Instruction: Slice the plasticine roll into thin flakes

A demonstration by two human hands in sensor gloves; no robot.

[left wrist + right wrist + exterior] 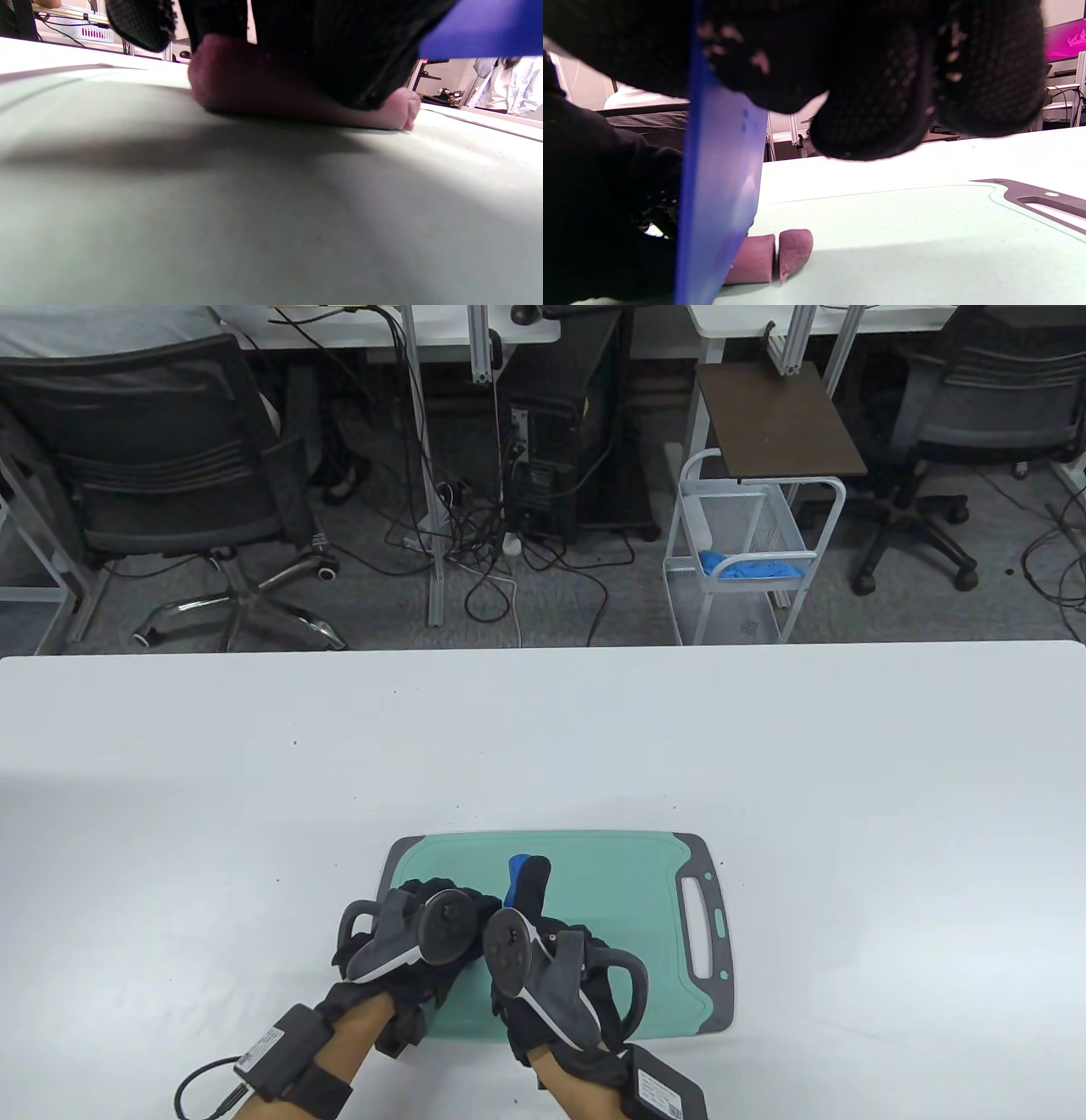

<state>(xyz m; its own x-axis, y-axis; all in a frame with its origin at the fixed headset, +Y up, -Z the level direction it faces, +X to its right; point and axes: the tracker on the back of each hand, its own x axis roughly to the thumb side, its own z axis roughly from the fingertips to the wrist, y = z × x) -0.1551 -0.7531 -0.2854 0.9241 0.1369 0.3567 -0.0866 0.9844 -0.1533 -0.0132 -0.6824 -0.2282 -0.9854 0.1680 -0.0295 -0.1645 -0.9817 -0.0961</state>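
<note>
A purple plasticine roll (753,258) lies on the green cutting board (611,882). A cut end piece (796,250) stands just off its right end. My left hand (424,929) rests on the roll (263,91) and holds it down on the board. My right hand (543,950) grips a blue plastic knife (719,186), blade edge down, standing against the roll next to the left hand. The knife's tip (517,872) shows past the right fingers in the table view, where the hands hide the roll.
The cutting board has a grey rim and a handle slot (702,925) at its right end. It lies near the front edge of the white table (254,780). Chairs, cables and a wire cart stand beyond the table's far edge.
</note>
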